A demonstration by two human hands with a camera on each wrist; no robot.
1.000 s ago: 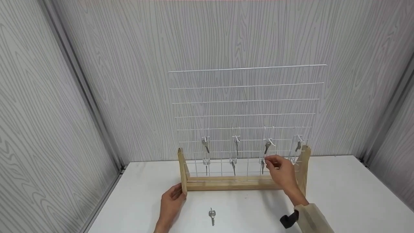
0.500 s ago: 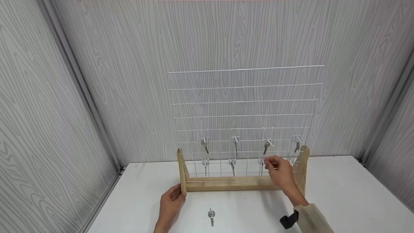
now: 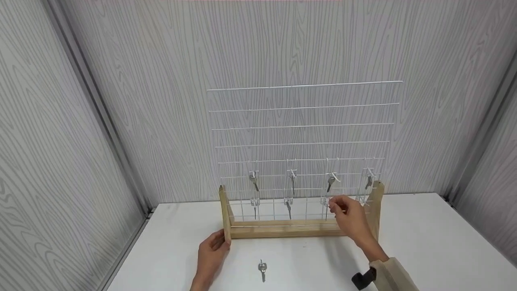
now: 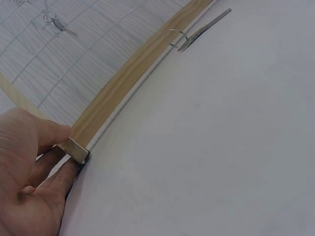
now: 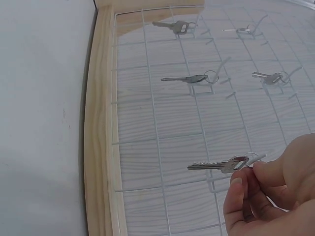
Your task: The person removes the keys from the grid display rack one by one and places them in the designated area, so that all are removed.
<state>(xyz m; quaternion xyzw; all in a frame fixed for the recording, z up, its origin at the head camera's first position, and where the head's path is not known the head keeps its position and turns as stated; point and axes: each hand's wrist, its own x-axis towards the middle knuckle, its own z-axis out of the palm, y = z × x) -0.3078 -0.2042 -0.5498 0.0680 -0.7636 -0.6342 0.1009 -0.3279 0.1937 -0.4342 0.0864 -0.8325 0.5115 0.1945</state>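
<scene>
On the lower row of the wire rack [image 3: 305, 85], a hanging key [image 5: 214, 165] is turned more edge-on to the head view than a second ago, its ring [image 5: 250, 153] pinched by the right hand [image 3: 350, 216] at a hook [image 5: 259, 158]. The wooden end [image 3: 224, 210] is still gripped by the left hand [image 3: 212, 250]. Whether the ring is fully seated cannot be told, so this step seems unfinished; a loose key [image 3: 262, 268] is seen on the desk [image 3: 307, 270].
</scene>
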